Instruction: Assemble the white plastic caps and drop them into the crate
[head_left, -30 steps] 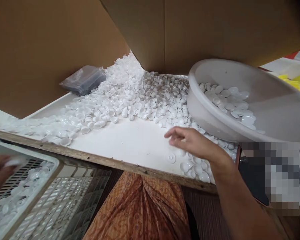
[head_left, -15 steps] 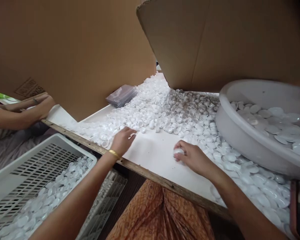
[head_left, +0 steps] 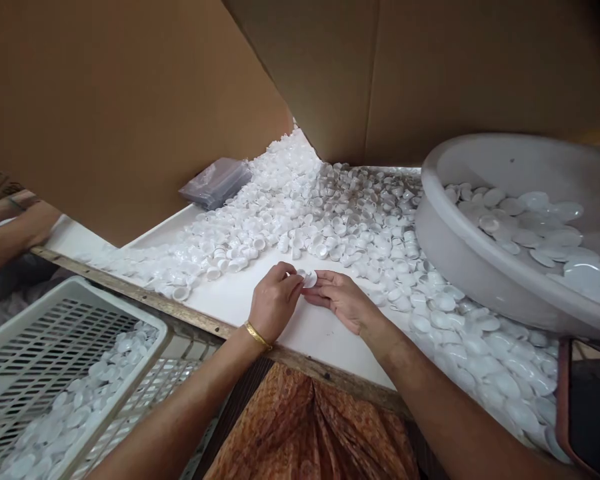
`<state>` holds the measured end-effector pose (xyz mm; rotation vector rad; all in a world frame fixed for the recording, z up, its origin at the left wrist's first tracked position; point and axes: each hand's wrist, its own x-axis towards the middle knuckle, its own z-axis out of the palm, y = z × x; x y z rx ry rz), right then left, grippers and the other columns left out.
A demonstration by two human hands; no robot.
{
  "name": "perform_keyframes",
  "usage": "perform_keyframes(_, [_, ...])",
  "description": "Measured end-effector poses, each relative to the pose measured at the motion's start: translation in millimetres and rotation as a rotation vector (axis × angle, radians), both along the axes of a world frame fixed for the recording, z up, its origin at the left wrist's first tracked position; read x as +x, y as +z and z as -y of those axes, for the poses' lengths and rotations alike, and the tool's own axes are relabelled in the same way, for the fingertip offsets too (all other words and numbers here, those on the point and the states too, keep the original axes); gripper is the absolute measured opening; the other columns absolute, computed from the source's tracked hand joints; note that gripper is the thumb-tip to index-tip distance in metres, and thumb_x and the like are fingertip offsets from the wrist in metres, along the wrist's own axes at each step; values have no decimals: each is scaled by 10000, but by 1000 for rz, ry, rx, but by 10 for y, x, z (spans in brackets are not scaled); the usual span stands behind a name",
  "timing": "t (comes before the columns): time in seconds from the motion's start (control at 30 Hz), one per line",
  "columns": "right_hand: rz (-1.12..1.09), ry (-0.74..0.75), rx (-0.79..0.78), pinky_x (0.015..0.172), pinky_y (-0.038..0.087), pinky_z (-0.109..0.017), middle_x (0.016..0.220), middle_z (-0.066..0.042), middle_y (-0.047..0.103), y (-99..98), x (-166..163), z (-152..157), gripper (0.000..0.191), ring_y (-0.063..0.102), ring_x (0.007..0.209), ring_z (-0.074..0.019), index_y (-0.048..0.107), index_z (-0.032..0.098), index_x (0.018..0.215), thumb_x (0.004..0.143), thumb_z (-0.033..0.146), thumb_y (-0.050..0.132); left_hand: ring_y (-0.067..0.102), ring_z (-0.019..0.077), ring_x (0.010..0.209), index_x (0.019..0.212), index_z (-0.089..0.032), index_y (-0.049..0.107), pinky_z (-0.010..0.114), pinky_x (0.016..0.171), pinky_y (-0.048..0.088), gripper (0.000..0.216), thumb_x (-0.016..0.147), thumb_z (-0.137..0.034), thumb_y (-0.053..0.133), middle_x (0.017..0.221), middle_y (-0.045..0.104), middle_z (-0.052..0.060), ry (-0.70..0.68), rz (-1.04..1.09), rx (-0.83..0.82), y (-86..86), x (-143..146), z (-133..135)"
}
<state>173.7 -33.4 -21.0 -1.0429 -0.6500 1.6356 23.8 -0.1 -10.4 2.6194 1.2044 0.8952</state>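
Observation:
My left hand (head_left: 274, 301) and my right hand (head_left: 341, 299) meet over the bare middle of the white table (head_left: 240, 301). Together their fingertips pinch small white plastic parts, a cap and a flat disc (head_left: 309, 278). A gold bangle sits on my left wrist. Behind the hands a big heap of small white caps (head_left: 300, 213) covers the table. Flat white discs (head_left: 480, 353) lie spread along the right side.
A tilted pale basin (head_left: 450, 247) holding discs stands at right. A white slatted crate (head_left: 45, 353) with finished pieces sits low at left. Brown cardboard sheets (head_left: 120, 113) wall the back, with a grey plastic bag (head_left: 215, 183) beside them. Another person's hand (head_left: 15, 227) rests at far left.
Both hands came together at the table's middle, left from the cap pile and right from the discs. They now hold the parts jointly. The view shifted slightly.

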Motion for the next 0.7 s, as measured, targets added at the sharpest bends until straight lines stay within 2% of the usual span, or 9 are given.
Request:
perform_keyframes(0.13, [-8, 2, 7, 907, 458, -356, 906, -68, 668, 66, -22, 28, 248, 639, 845, -168, 613, 145, 902, 657, 105, 616, 539, 112, 702, 772, -166, 641, 238, 634, 439, 122, 812, -169, 525, 907, 578, 52, 4, 18, 28, -88, 40, 12])
perform_keyframes(0.27, [1, -13, 28, 906, 455, -337, 878, -54, 669, 90, -23, 48, 263, 631, 848, -157, 614, 143, 911, 649, 133, 644, 534, 115, 715, 754, -166, 638, 237, 627, 440, 143, 822, -184, 513, 901, 566, 55, -13, 62, 57, -77, 48, -40])
perform_keyframes(0.4, [2, -60, 75, 862, 480, -299, 834, -31, 668, 46, -27, 27, 278, 628, 829, -143, 614, 145, 900, 642, 213, 692, 546, 147, 788, 758, -157, 632, 265, 663, 459, 183, 841, -194, 474, 967, 567, 81, -25, -10, 97, -76, 143, -36])
perform_keyframes(0.47, [6, -129, 79, 806, 507, -274, 794, -15, 666, 35, -31, 54, 299, 630, 787, -136, 614, 152, 853, 614, 284, 735, 551, 153, 803, 827, -149, 625, 270, 680, 473, 188, 854, -193, 444, 964, 574, 85, 18, -28, 69, -56, 208, 46])
perform_keyframes(0.57, [44, -261, 21, 682, 534, -211, 722, 9, 656, 30, -29, 130, 362, 623, 699, -120, 624, 164, 755, 497, 345, 803, 555, 152, 807, 880, -149, 611, 264, 700, 490, 218, 874, -206, 401, 922, 590, 66, 40, -30, 12, 7, 275, 221])
perform_keyframes(0.63, [102, -314, -6, 621, 534, -179, 760, 0, 664, 8, -23, 141, 365, 624, 702, -122, 638, 181, 725, 466, 373, 807, 554, 163, 884, 874, -161, 613, 275, 761, 492, 235, 879, -233, 389, 1038, 581, 67, -29, -36, -4, 48, 277, 285])
perform_keyframes(0.7, [201, -290, 5, 634, 543, -209, 830, -48, 678, -30, -29, 125, 319, 642, 750, -160, 653, 208, 713, 501, 409, 780, 548, 161, 953, 938, -171, 604, 271, 834, 479, 257, 887, -261, 368, 1107, 566, 62, -35, 62, -68, 83, 239, 294])
